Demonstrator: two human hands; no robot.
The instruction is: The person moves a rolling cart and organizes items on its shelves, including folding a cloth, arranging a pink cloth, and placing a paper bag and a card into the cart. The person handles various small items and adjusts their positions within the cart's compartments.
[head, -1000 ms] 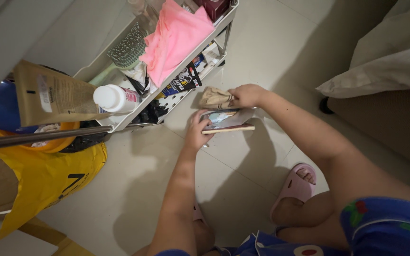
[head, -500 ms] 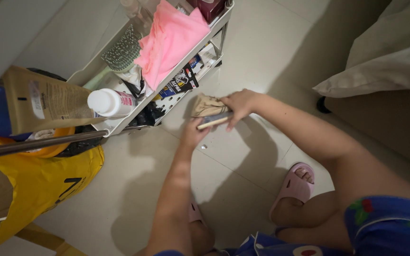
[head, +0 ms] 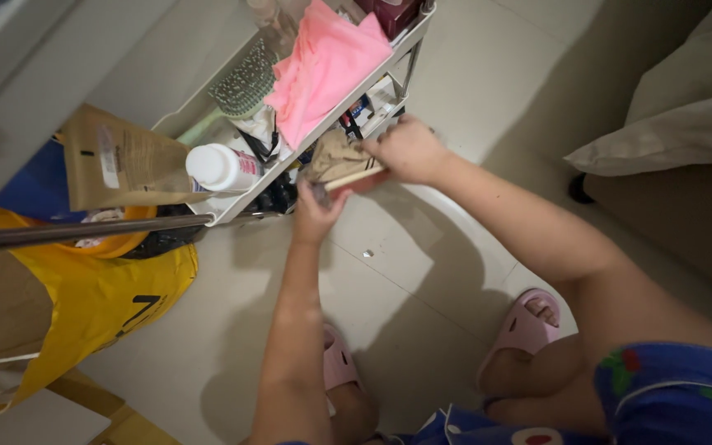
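Crouching by the white cart (head: 232, 210), I pinch a flat book-like thing (head: 354, 175) and a tan crumpled bag (head: 333, 156) in my right hand (head: 405, 151), while my left hand (head: 316, 216) cups them from below, keeping them level at the cart's lower shelf.

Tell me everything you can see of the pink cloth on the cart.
The pink cloth is soft, plain fabric, loosely crumpled, lying on the white cart's top shelf. One corner hangs over the shelf's front edge. It lies beside a green hairbrush. Neither hand touches it.
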